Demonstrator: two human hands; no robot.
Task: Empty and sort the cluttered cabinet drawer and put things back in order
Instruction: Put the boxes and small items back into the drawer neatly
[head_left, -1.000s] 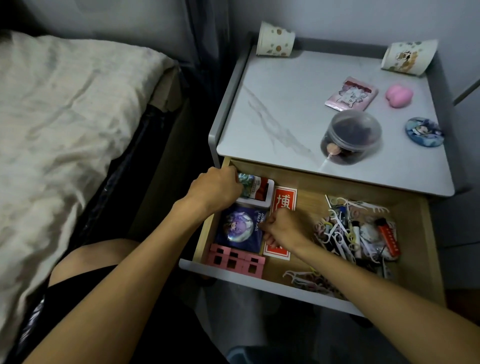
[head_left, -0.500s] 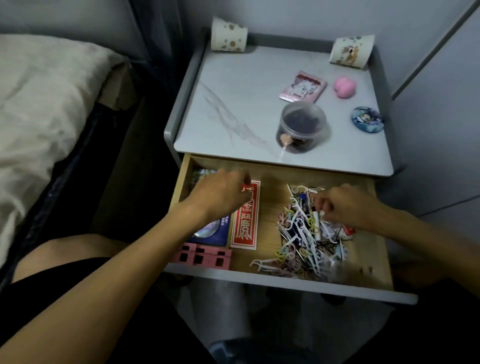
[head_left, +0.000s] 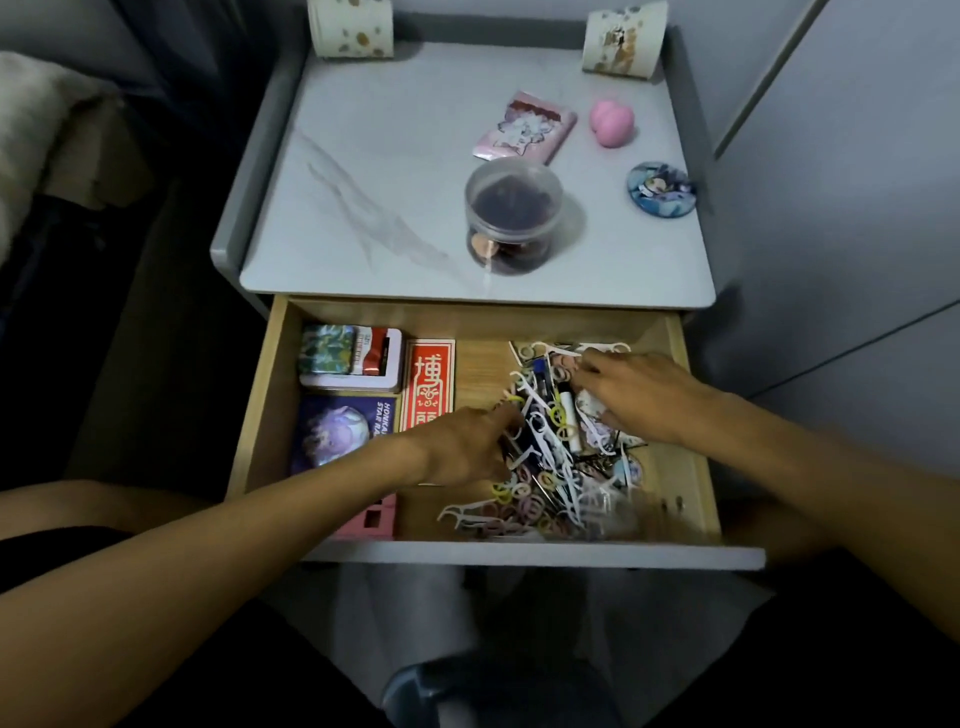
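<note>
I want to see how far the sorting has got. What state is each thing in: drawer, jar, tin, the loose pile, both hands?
Drawer, pulled open.
Clear jar, upright, lid on, on the cabinet top.
Tin, closed, back left of drawer.
Pile of floss picks and hair ties, loose and tangled.
Left hand, fingers in the pile; grip unclear.
Right hand, on the pile; grip unclear.

Pink block (head_left: 387, 526) half hidden (forearm (head_left: 291, 514) covers it).
</note>
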